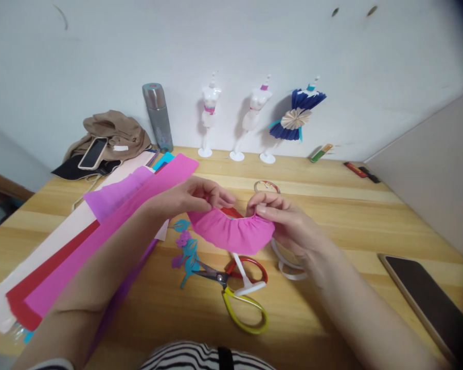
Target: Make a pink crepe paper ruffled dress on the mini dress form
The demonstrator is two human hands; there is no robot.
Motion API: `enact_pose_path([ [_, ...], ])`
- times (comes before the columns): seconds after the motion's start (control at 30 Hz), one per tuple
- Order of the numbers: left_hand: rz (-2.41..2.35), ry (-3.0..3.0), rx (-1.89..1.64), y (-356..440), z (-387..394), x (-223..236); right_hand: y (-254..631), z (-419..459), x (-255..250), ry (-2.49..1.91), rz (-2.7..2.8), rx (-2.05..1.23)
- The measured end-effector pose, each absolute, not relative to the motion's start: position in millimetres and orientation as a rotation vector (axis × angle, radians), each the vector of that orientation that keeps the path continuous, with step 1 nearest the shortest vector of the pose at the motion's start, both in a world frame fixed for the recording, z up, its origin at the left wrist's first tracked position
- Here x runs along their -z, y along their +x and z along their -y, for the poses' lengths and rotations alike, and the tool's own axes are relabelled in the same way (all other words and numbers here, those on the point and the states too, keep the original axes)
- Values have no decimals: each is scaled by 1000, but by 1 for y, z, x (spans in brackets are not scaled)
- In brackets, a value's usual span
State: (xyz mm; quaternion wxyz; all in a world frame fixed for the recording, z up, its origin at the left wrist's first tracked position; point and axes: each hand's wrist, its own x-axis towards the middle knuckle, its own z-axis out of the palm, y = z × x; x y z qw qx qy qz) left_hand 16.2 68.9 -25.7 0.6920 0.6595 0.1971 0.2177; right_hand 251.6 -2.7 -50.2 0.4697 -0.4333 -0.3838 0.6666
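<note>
A gathered strip of pink crepe paper (231, 234) curves between my two hands, its ruffled edge hanging down. My left hand (204, 194) pinches its left end, and my right hand (275, 213) pinches the right end. Just beneath lie scissors (226, 280) with one red and one yellow handle, blades pointing left. Across them shows the white stem and base of a stand (249, 285); its upper part is hidden behind the pink paper. Left of the scissors are blue leaf cut-outs (191, 254) and a small purple flower (183, 238). A roll of white tape (291, 267) sits beneath my right wrist.
Several colored paper sheets (111, 252) lie at left, near a brown cloth (116, 131) and a phone (93, 153). A flask (158, 118) and white mannequins (210, 110) stand along the wall, one in a blue paper dress (289, 133). Another phone (420, 298) lies at right.
</note>
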Motion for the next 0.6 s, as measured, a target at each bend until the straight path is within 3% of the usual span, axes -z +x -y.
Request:
enact_pose_path([
  [0.37, -827, 1424, -600, 25, -58, 18, 272, -7, 47, -1088, 961, -1433],
  [0.6, -895, 1359, -643, 29, -60, 25, 264, -10, 54, -1174, 1073, -1031],
])
